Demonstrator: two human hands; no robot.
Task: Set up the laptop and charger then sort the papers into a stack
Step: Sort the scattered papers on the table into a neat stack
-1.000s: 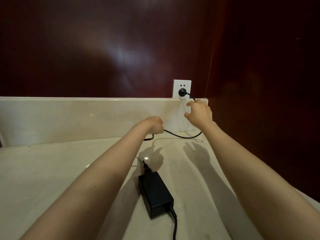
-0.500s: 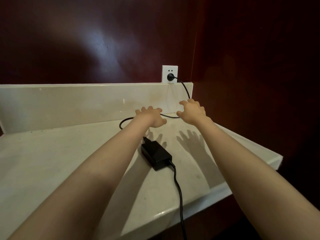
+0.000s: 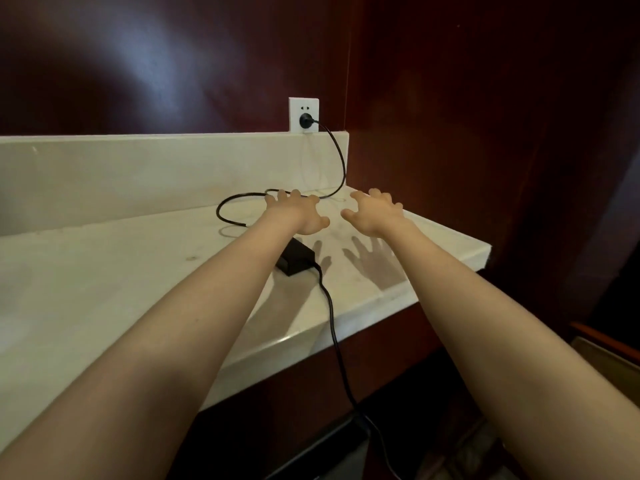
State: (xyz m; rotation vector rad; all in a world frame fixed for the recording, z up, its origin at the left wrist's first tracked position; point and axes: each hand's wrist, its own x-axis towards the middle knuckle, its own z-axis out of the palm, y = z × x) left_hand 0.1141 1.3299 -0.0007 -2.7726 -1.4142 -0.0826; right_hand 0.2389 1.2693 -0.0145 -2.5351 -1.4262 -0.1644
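Black charger [image 3: 298,263] plugged into socket [image 3: 298,109]; left hand [image 3: 298,214], right hand [image 3: 375,214] hover, fingers spread, grip empty; next, likely fetch laptop.

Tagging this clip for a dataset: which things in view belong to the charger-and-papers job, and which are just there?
Job: charger brick; its cable; plug in the wall socket; left hand and right hand, fingers spread, holding nothing.
Just there: counter; backsplash; dark red wall. No laptop or papers in view.
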